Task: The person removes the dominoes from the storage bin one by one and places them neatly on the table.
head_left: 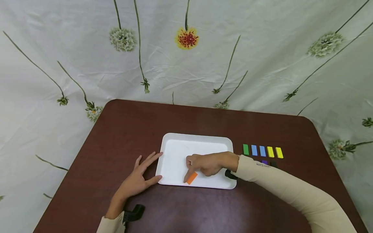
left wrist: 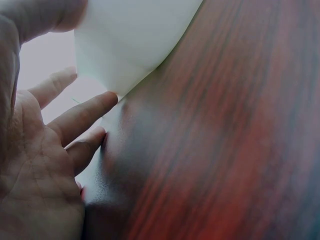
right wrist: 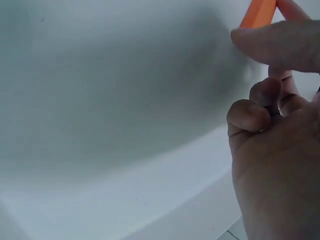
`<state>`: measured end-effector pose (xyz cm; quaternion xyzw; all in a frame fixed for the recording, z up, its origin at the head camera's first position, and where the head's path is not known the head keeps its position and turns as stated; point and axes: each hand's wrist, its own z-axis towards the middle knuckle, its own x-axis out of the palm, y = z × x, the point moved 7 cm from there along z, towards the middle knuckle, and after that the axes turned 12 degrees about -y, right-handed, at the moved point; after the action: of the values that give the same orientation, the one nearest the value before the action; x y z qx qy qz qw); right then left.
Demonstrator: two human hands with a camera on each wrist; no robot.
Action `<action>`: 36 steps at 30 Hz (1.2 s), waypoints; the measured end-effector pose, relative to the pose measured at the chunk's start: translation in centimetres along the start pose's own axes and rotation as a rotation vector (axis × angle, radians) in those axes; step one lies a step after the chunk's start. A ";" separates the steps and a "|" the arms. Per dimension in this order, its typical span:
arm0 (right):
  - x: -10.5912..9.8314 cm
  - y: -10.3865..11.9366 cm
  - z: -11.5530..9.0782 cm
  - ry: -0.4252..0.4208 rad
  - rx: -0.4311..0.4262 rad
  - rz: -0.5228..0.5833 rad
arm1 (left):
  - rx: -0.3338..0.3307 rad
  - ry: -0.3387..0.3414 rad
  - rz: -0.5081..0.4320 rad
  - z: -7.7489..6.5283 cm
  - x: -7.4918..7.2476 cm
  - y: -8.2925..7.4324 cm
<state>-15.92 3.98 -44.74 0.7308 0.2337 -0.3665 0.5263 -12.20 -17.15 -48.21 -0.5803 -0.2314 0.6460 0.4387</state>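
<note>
A white rectangular tray (head_left: 175,152) lies on the dark reddish-brown table. My right hand (head_left: 209,164) reaches over it from the right and pinches an orange block (head_left: 191,178) between thumb and index finger near the tray's front edge. In the right wrist view the thumb lies against the orange block (right wrist: 259,14), and the other fingers are curled in. At the tray's left side rests my left hand (head_left: 135,181), its fingers spread and fairly straight. In the left wrist view its fingertips (left wrist: 111,98) are right at the tray's rim (left wrist: 145,60).
Right of the tray stands a row of blocks: a green block (head_left: 246,149), two blue blocks (head_left: 254,150) and two yellow blocks (head_left: 270,151). Partly hidden behind the right sleeve are a purple block (head_left: 264,161) and a black block (head_left: 273,164). A flowered cloth (head_left: 186,71) hangs behind the table.
</note>
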 end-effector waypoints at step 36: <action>-5.8 -5.7 -17.4 -0.699 0.263 -0.043 | 0.004 0.002 -0.033 0.1 0.2 -0.2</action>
<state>-18.64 22.52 -40.56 0.6180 0.0063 -0.6317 0.4679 -12.18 -16.87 -48.17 -0.5763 -0.2389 0.6385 0.4507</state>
